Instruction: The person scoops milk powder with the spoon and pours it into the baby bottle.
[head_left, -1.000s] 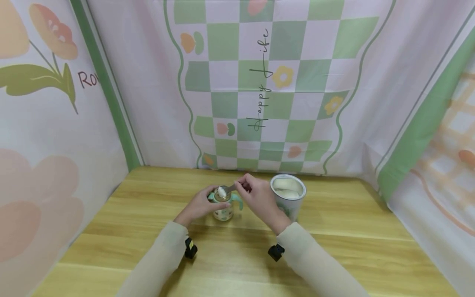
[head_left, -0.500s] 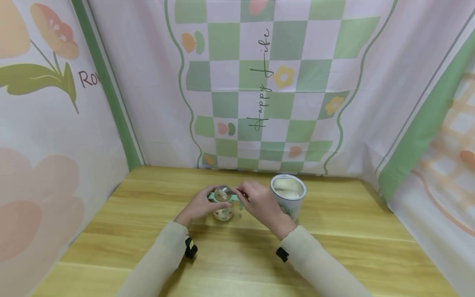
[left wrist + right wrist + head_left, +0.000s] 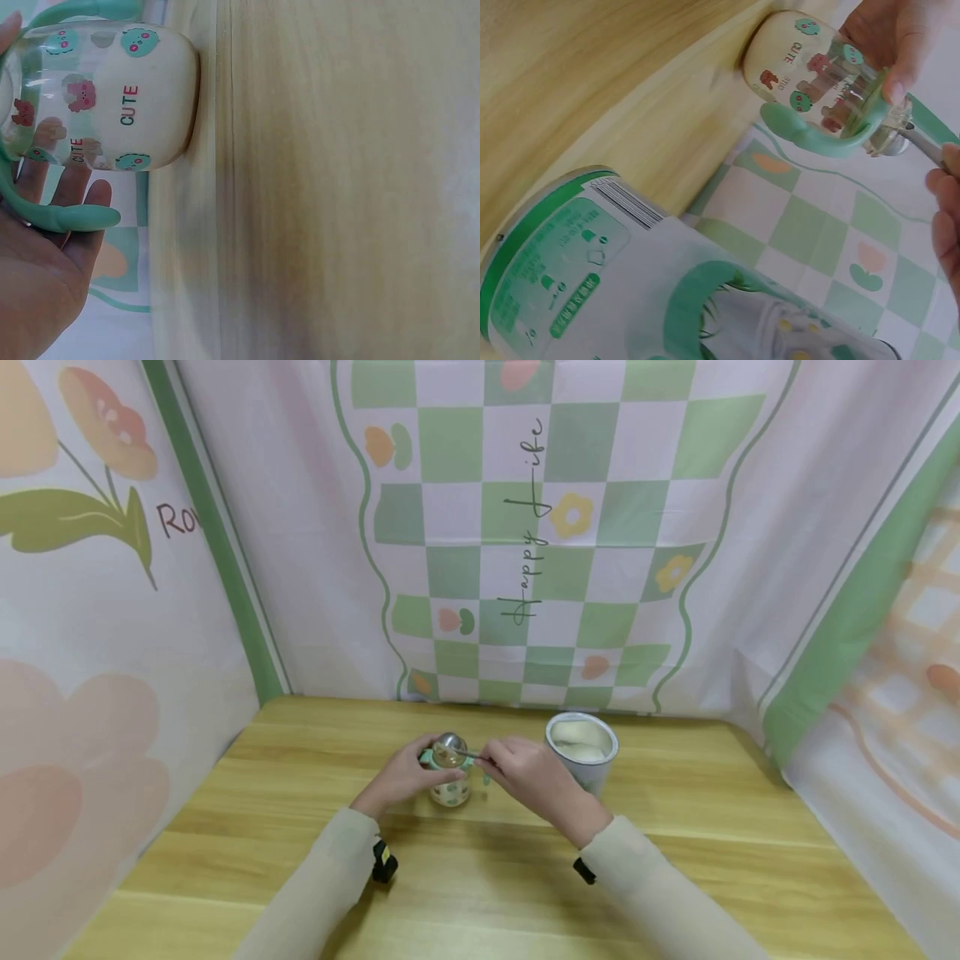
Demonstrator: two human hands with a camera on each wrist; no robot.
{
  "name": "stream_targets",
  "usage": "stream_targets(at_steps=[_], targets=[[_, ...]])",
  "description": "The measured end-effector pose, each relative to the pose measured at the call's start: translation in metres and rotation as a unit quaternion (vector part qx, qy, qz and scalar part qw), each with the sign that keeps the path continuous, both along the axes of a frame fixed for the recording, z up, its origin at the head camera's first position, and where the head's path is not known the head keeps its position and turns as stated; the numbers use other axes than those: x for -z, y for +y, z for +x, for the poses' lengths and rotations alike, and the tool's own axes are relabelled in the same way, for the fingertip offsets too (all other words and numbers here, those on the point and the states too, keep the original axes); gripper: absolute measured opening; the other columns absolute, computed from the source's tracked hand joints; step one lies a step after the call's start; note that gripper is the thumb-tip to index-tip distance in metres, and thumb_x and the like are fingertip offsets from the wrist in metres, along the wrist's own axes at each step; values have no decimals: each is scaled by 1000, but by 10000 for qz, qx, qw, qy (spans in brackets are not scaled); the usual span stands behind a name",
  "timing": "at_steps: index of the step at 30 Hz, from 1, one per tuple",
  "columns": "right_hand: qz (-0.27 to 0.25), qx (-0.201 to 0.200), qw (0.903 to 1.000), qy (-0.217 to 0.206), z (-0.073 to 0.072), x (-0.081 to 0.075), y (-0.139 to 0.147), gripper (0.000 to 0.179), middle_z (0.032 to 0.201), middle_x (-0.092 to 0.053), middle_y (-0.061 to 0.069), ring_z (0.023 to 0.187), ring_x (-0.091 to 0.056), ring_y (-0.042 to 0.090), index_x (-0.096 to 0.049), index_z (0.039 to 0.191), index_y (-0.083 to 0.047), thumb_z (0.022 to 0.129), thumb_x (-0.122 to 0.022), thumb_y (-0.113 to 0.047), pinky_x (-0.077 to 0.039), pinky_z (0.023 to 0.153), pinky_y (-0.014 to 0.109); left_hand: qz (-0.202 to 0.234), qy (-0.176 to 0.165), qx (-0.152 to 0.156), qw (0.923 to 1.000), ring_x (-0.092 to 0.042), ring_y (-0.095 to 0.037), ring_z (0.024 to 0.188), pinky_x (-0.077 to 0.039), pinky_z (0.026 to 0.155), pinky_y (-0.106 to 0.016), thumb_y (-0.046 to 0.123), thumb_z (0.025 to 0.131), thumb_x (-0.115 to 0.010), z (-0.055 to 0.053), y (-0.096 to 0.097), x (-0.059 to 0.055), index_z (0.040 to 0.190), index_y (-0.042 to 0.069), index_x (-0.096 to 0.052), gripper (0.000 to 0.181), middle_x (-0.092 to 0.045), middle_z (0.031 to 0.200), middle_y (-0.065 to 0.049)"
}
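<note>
A clear baby bottle (image 3: 450, 792) with mint-green handles and small cartoon prints stands upright on the table. My left hand (image 3: 405, 775) holds it round the upper part, thumb in front and fingers behind, as the left wrist view also shows. Pale powder fills the lower part of the bottle (image 3: 146, 94). My right hand (image 3: 528, 781) pinches the handle of a metal spoon (image 3: 451, 743), whose bowl is over the bottle's open mouth. No white heap shows on the spoon now. In the right wrist view, the spoon handle (image 3: 924, 144) slants in at the bottle's neck.
An open milk powder can (image 3: 592, 777) stands to the right, just beyond my right forearm, with pale contents visible inside. The wooden table (image 3: 300, 735) ends at a checked green-and-white curtain (image 3: 510, 568) behind; printed cloth hangs on both sides.
White powder heaped on the spoon a second ago is gone from it. The spoon has tipped over the bottle mouth, and my right hand has shifted slightly down. The left hand keeps its place.
</note>
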State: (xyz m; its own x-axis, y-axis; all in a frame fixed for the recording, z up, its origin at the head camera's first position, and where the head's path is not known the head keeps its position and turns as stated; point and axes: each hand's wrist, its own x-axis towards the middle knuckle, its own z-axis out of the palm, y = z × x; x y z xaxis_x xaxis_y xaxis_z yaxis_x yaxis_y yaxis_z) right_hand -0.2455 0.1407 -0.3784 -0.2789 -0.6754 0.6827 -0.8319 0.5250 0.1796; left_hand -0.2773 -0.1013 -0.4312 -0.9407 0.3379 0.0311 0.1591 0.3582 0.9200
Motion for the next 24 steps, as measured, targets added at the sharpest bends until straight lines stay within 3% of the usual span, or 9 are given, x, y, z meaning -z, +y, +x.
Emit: stream_targets(at_steps=[9,24], targets=[[313,170,9991,220,6,-4,-2,15,74,-68,-1,62,-61,9,-66,86,-8,85,-81,-9,-51,54,21,-14,57,-19,10000,-62,-23,108,-49,96,-48,44,84,-81,0,0,1,151,16,-44,81,-64,124,-7],[312,63,9976,614,5,-1,1,13,74,-66,1,62,-62,11,-66,86,-7,85,-79,-7,-53,55,20,10,-20,-12,10000,-60,-23,112,-47,98,-49,50,80,-83,0,-1,1,151,19,-44,87,-62,127,-5]])
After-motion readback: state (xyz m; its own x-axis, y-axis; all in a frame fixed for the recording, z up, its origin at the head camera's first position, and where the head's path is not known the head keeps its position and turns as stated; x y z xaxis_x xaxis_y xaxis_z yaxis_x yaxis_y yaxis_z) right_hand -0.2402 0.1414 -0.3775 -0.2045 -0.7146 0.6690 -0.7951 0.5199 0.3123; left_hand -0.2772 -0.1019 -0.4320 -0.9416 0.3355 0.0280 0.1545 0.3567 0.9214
